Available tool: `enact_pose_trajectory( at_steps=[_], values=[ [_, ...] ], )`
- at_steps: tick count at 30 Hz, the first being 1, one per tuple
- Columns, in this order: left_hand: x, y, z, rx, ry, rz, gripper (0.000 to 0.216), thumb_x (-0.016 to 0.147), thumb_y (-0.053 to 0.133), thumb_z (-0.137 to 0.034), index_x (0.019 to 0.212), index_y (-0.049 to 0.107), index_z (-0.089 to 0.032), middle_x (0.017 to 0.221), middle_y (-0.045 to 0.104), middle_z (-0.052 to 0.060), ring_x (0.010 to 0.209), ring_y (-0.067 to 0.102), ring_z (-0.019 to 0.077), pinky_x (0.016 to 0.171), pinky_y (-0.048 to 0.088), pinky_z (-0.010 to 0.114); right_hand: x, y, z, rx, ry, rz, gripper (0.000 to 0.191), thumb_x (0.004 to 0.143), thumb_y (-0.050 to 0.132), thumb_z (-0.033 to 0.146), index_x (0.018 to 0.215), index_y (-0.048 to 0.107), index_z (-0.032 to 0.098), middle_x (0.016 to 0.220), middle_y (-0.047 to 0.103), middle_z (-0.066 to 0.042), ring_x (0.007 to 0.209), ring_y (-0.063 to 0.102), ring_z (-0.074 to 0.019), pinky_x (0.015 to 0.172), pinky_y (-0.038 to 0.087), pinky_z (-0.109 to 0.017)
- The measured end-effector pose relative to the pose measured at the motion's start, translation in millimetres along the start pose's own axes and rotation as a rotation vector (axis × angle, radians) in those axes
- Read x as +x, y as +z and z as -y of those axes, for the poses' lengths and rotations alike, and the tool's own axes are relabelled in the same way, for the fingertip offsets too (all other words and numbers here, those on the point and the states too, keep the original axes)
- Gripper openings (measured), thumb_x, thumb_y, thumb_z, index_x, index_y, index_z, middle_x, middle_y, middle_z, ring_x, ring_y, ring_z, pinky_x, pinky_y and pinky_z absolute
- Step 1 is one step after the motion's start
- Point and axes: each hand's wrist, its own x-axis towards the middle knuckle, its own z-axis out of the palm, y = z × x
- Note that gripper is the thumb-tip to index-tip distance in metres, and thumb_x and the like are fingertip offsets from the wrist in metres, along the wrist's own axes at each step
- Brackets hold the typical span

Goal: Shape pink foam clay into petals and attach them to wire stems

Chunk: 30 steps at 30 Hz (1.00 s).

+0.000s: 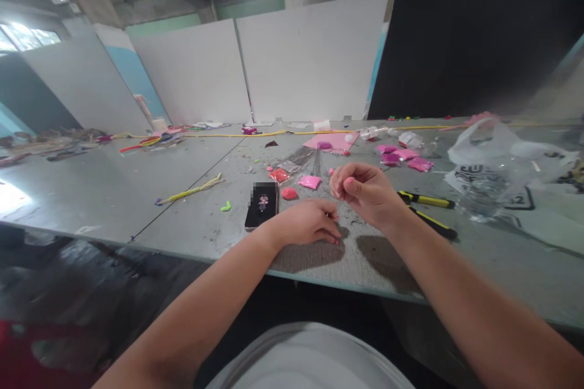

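My left hand (pixel 305 223) rests on the grey table (pixel 137 194), fingers curled and pressed down near the front edge; what lies under the fingertips is too small to make out. My right hand (pixel 365 189) hovers just above and to the right of it, fingers pinched together on something tiny I cannot name. A black phone (pixel 261 205) lies just left of my left hand. A pink lump (pixel 289 193) and a small pink packet (pixel 309 182) sit just beyond my hands. Thin dark wires (pixel 314 161) lie past them.
Yellow-and-black pliers (pixel 426 209) lie right of my right hand. A clear plastic bag (pixel 493 164) sits far right. Pink packets (pixel 401 157), a pink sheet (pixel 337 141) and a plastic bottle (pixel 374 132) lie farther back. A yellow pipe cleaner (pixel 191 191) and green bit (pixel 225 206) lie left.
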Motion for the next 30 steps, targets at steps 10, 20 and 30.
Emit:
enact_pose_trajectory(
  at_steps=[10,20,30],
  values=[
    [0,2,-5,-0.139,-0.020,-0.020,0.017,0.097,0.068,-0.030,0.097,0.083,-0.021,0.098,0.060,0.007,0.085,0.059,0.0166,0.082,0.047,0.028,-1,1,8,-0.093,-0.015,-0.054,0.049,0.066,0.093,0.061,0.063,0.064,0.022,0.063,0.058,0.002,0.059,0.050,-0.0132,0.057,0.040,-0.030],
    [-3,-25,-19,-0.453,-0.101,-0.856,0.012,0.091,0.078,-0.033,0.096,0.083,-0.024,0.090,0.049,0.002,0.081,0.050,0.0130,0.072,0.044,0.027,-9,6,18,-0.356,-0.313,-0.219,0.034,0.087,0.081,0.052,0.073,0.071,0.023,0.070,0.065,-0.001,0.059,0.055,-0.0139,0.053,0.044,-0.030],
    [-9,-21,-93,-0.729,-0.082,-1.151,0.009,0.086,0.084,-0.028,0.094,0.086,-0.030,0.089,0.052,0.004,0.089,0.054,0.0151,0.068,0.051,0.025,-37,32,31,-0.903,-0.891,-0.067,0.033,0.089,0.073,0.010,0.114,0.077,0.030,0.096,0.079,-0.005,0.075,0.074,-0.0198,0.065,0.063,-0.036]
  ],
)
